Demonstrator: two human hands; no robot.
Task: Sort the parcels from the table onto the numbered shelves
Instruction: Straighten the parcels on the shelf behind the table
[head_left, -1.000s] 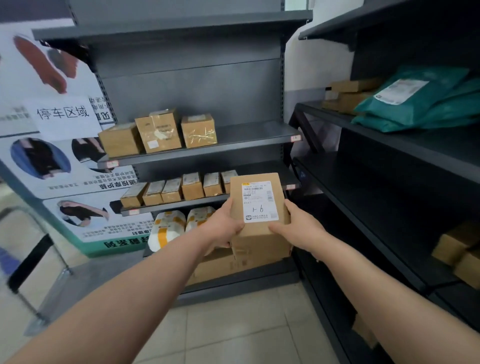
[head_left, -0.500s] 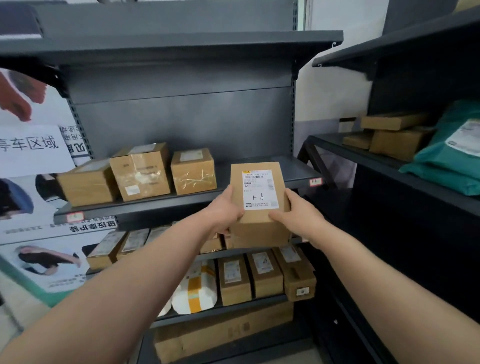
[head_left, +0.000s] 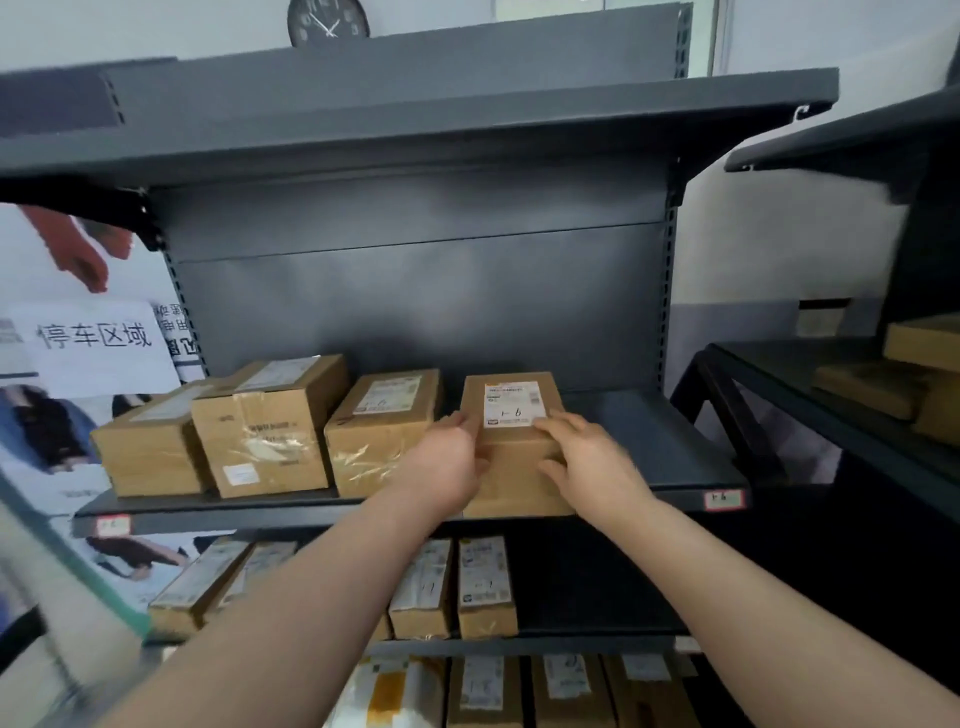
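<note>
resting at the front edge of the grey shelf (head_left: 649, 441), just right of a taped box (head_left: 384, 431), the parcel (head_left: 511, 493) shows its label upward. the left hand (head_left: 447, 460) grasps its left side, the right hand (head_left: 589, 462) its right, fingers over the top.

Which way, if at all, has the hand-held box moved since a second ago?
Yes: up and forward. Earlier held in front of the lower shelves, the box now sits on the shelf beside the taped parcel.
</note>
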